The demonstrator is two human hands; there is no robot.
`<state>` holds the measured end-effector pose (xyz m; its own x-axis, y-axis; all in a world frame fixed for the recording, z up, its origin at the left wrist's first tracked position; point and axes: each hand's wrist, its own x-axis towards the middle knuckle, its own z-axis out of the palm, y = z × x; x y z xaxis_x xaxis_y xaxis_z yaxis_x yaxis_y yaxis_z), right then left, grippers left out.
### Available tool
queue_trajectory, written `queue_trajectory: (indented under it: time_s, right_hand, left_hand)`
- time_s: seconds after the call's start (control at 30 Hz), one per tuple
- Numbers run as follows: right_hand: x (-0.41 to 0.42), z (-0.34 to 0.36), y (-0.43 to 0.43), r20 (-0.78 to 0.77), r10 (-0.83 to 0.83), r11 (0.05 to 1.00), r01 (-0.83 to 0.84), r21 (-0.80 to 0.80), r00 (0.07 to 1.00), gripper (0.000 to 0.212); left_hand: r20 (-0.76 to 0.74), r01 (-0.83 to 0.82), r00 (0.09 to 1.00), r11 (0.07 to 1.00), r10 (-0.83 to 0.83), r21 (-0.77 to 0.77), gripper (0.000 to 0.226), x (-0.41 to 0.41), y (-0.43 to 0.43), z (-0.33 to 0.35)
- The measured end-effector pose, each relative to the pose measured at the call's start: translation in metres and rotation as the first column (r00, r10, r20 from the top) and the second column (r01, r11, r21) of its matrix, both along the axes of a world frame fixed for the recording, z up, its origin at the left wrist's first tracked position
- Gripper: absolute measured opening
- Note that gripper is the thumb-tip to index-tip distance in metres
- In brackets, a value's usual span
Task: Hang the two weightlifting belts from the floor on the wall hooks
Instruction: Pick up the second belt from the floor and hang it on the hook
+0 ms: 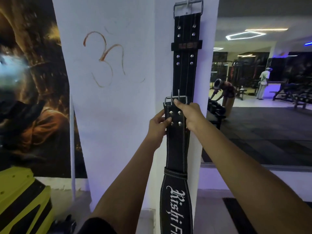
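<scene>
One black weightlifting belt hangs flat on the white pillar, its steel buckle caught on a wall hook at the top edge of the view. In front of its lower part I hold a second black belt with white lettering, buckle end up. My left hand pinches the belt's left edge by the rivets. My right hand grips its right edge just under the two-prong buckle. The second belt's tail runs down out of view.
The white pillar bears an orange scrawl. A dark mural covers the wall at left, with a yellow-and-black machine below it. To the right, the gym floor holds benches, a dumbbell rack and two people far off.
</scene>
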<state>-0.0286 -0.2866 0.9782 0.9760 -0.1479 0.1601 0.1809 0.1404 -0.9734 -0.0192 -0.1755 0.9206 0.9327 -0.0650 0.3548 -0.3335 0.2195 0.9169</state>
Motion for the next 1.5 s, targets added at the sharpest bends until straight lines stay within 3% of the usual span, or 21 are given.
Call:
queue_trajectory:
  time_s: [0.1,0.23,0.27,0.37,0.53,0.67,0.73,0.9,1.0,1.17,1.27,1.4,1.5]
  right_hand:
    - [0.010,0.018,-0.007,-0.009,-0.048,0.999,0.048,0.020,0.999,0.080]
    - [0.018,0.041,-0.020,0.022,-0.059,0.998,0.059,-0.011,0.998,0.095]
    - [0.011,0.043,-0.020,0.016,-0.049,0.998,0.050,-0.043,0.999,0.092]
    - [-0.012,0.030,-0.019,-0.030,-0.005,0.992,0.001,-0.129,1.000,0.055]
    - [-0.022,0.044,-0.030,-0.078,0.040,0.984,-0.052,-0.170,0.996,0.033]
    - [-0.025,0.066,-0.038,-0.005,0.019,0.993,-0.019,-0.119,1.000,0.031]
    - [-0.026,0.071,-0.038,0.025,0.033,0.996,-0.031,-0.089,0.999,0.040]
    - [-0.033,0.083,-0.037,0.002,0.122,0.983,-0.120,-0.140,0.993,0.019]
    - [-0.029,0.090,-0.041,0.032,0.099,0.994,-0.097,-0.058,0.995,0.014]
    - [-0.023,0.103,-0.048,0.149,0.023,0.999,-0.029,0.037,0.989,0.018]
    - [-0.028,0.114,-0.051,0.200,-0.022,0.997,0.007,0.076,0.980,0.014]
    - [-0.033,0.128,-0.052,0.249,-0.043,0.994,0.018,0.105,0.967,0.011]
    - [-0.035,0.137,-0.054,0.260,-0.090,0.989,0.057,0.135,0.961,0.027]
  left_hand:
    - [0.031,0.025,0.999,0.999,-0.026,0.027,0.032,-0.001,-0.004,0.008]
    - [0.020,-0.004,1.000,0.999,0.003,0.039,0.021,-0.009,-0.017,0.015]
    - [0.030,-0.034,0.999,0.999,0.033,0.019,0.020,-0.009,-0.021,0.022]
    - [0.061,-0.115,0.992,0.993,0.115,0.006,0.022,-0.004,-0.025,0.046]
    - [0.056,-0.095,0.994,0.995,0.097,-0.036,0.031,-0.007,-0.027,0.057]
    - [0.039,0.025,0.999,0.999,-0.026,0.044,0.021,-0.013,-0.025,0.037]
    - [0.084,-0.012,0.996,1.000,0.010,0.025,0.016,-0.015,-0.026,0.045]
    - [0.174,-0.024,0.985,0.999,0.020,0.025,0.018,-0.015,-0.028,0.082]
    - [0.098,0.054,0.993,0.993,-0.064,0.109,0.027,-0.016,-0.024,0.074]
    - [0.014,0.267,0.962,0.951,-0.272,0.154,0.012,-0.019,-0.028,0.038]
    - [-0.017,0.343,0.938,0.925,-0.345,0.166,0.025,-0.021,-0.032,0.029]
    - [0.016,0.295,0.953,0.941,-0.302,0.165,0.022,-0.020,-0.038,0.034]
    - [0.013,0.269,0.961,0.948,-0.275,0.171,0.034,-0.023,-0.040,0.027]
